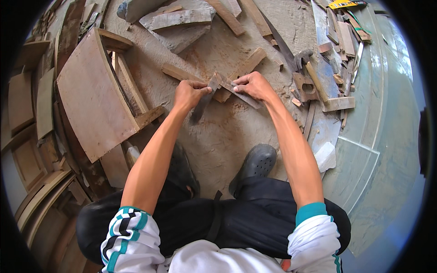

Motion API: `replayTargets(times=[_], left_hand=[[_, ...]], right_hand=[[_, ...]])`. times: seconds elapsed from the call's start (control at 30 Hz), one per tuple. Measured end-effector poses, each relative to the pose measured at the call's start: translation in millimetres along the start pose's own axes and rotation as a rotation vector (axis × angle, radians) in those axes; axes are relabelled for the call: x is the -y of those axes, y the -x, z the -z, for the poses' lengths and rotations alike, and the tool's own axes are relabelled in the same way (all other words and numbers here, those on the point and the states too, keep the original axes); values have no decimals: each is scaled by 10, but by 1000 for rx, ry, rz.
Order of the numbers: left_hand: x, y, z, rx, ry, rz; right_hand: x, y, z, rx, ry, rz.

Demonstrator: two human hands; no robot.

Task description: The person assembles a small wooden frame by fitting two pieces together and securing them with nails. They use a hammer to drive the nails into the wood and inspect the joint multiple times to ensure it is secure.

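Observation:
My left hand pinches a narrow wooden strip between thumb and fingers. In my right hand is a second wooden strip, gripped the same way. The far ends of the two strips meet in a peak in front of me, and the strips spread apart toward me. Behind and under this joint lie a wooden block on the left and another block on the right. A small piece of wood shows between the strips. Whether the strips are fastened together I cannot tell.
A curved plywood frame stands at the left, beside stacked boards. Right of my hands lie a hammer, a wooden hand plane and offcuts. Glass sheets lie far right. Stone slabs are at the back.

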State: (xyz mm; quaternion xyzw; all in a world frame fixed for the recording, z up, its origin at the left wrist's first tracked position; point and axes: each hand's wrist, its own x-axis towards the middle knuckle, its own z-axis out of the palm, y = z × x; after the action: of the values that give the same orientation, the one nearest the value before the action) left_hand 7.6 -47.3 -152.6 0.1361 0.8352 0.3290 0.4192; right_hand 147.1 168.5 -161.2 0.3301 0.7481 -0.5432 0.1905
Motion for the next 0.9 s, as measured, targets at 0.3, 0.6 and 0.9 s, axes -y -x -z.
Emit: replayTargets(times=[0.3, 0.6, 0.9], left_hand=[[-62, 7, 54, 37, 7, 52], [-38, -21, 94, 93, 42, 4], [-25, -1, 87, 99, 10, -68]], right_hand=[[89, 117, -70, -104, 52, -34], [-8, 160, -100, -123, -85, -55], [-124, 131, -130, -123, -194, 2]])
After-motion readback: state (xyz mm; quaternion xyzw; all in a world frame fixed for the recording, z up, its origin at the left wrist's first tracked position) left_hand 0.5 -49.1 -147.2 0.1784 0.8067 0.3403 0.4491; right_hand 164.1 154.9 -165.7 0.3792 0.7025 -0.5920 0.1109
